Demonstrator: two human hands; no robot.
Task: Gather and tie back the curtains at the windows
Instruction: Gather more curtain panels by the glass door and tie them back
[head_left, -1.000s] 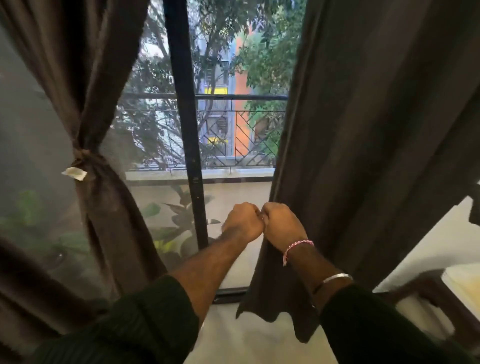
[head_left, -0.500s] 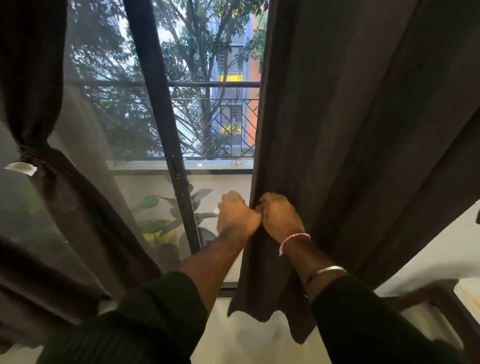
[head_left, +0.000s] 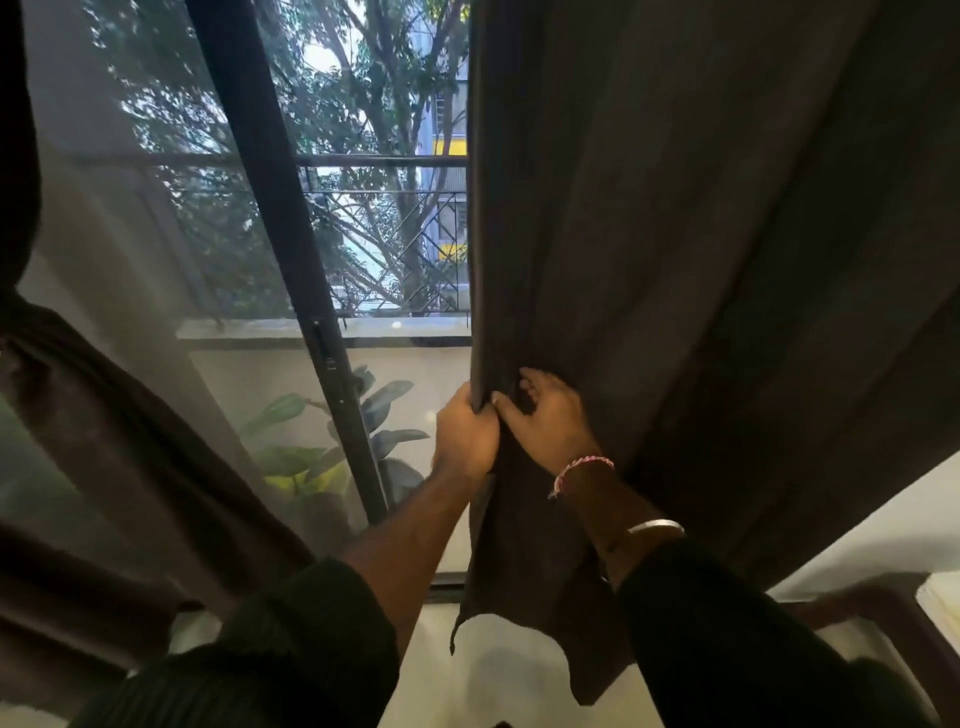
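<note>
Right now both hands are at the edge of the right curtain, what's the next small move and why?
Probably slide the right hand further right to gather another fold. The left hand already grips the right curtain by its edge, but most of the cloth hangs spread wide.

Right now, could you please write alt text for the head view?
Two hands gather the edge of a dark right curtain: the left hand grips it, the right hand reaches into its folds. Behind, a window frame, trees and a railing.
</note>
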